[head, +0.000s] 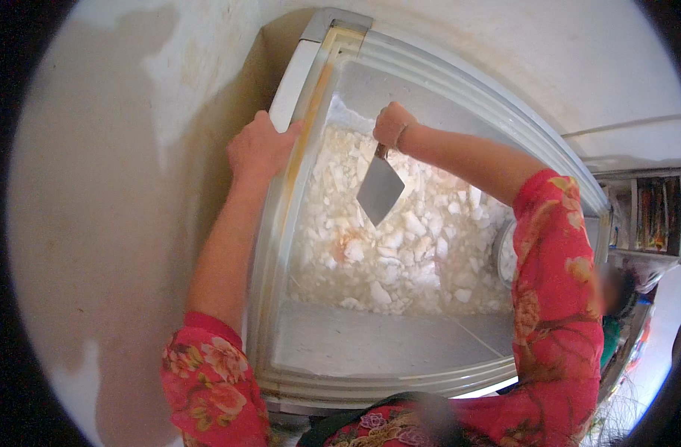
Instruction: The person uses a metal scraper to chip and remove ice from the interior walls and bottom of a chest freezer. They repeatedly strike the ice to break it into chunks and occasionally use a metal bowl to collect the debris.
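My right hand [394,124] is closed around the handle of a pointing trowel [380,190]. Its diamond-shaped metal blade points down over broken ice [393,240] inside a chest freezer [329,341]. Cloudy water seems to lie among the ice chunks, and one patch on the left looks reddish-brown. My left hand [262,145] grips the freezer's left rim, its thumb over the top edge and its fingers on the outer side. Behind my right sleeve, a round container [502,254] with white contents is partly hidden.
A stained wall [105,195] runs close along the freezer's left side, and another wall [541,61] stands behind it. At right are a shelf or cabinet [653,215] with goods and a person [611,335] in green, mostly hidden by my arm.
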Motion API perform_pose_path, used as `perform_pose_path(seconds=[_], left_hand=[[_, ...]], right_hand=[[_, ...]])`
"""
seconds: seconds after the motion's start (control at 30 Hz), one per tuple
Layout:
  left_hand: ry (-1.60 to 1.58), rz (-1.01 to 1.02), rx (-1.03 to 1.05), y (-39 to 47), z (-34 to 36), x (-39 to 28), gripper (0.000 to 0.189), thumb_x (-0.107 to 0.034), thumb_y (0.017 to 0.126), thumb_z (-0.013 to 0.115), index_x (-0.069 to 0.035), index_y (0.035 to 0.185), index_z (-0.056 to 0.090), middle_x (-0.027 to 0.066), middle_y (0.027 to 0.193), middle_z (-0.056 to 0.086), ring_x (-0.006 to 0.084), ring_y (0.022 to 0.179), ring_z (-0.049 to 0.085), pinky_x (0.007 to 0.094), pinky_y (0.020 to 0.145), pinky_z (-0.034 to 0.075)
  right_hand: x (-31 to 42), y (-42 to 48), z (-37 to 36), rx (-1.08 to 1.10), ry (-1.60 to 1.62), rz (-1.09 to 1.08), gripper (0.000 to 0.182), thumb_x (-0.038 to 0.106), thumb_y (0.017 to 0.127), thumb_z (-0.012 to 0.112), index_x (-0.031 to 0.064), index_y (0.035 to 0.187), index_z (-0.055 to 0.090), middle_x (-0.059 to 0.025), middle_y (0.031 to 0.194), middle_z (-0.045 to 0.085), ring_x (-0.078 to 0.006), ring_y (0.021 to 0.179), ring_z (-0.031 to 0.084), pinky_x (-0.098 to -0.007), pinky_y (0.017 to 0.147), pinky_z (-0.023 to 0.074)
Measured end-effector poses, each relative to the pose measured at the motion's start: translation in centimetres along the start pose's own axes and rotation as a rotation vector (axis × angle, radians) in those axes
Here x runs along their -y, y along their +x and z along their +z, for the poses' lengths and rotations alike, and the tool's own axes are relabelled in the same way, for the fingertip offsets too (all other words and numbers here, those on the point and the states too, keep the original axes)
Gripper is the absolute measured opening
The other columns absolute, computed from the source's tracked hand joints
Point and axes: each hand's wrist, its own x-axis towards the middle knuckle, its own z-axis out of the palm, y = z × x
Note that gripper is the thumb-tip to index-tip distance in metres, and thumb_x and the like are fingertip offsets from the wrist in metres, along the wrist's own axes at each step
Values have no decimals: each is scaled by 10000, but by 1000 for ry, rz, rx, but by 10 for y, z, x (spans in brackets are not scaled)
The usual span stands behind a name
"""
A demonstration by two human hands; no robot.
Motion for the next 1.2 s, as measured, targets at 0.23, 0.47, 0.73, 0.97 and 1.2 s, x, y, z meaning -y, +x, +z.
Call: perform_pose_path(seconds=[0.23, 0.47, 0.73, 0.97, 1.2], left_hand=[[1, 6, 18, 0, 5, 0, 578, -554, 757, 540, -20, 980, 541, 195, 988, 610, 336, 930, 590, 437, 789, 448], [-24, 7, -7, -1, 0, 5, 564, -549, 759, 540, -28, 976, 538, 197, 981, 608, 345, 925, 589, 438, 783, 450], [-24, 19, 5, -1, 7, -1, 631, -562, 741, 556, 12, 1004, 541, 231, 978, 601, 364, 912, 588, 452, 778, 450], [-30, 34, -14, 0, 5, 2, 601, -555, 747, 552, 0, 977, 541, 219, 973, 602, 359, 902, 588, 448, 770, 448], [-22, 14, -47, 2, 3, 2, 562, -541, 746, 553, -18, 950, 537, 197, 954, 611, 348, 904, 590, 445, 766, 449]], right_hand=[[-64, 11, -36, -132, 138, 460, 129, 187, 773, 592, 178, 837, 704, -30, 852, 673, -214, 811, 635, -363, 542, 439], [-28, -9, -18, 45, -22, 100, 162, 291, 785, 586, 172, 800, 694, -19, 835, 666, -197, 833, 623, -342, 628, 439], [-54, 32, -19, -227, 78, 373, 128, 208, 782, 579, 154, 800, 694, -45, 810, 665, -208, 772, 636, -337, 559, 455], [34, 24, 35, 44, 32, -83, 152, 258, 774, 572, 169, 793, 693, -35, 817, 656, -216, 776, 615, -351, 579, 418], [5, 99, 40, -273, 111, 388, 134, 194, 757, 577, 144, 812, 688, -61, 849, 652, -232, 803, 617, -366, 560, 447]])
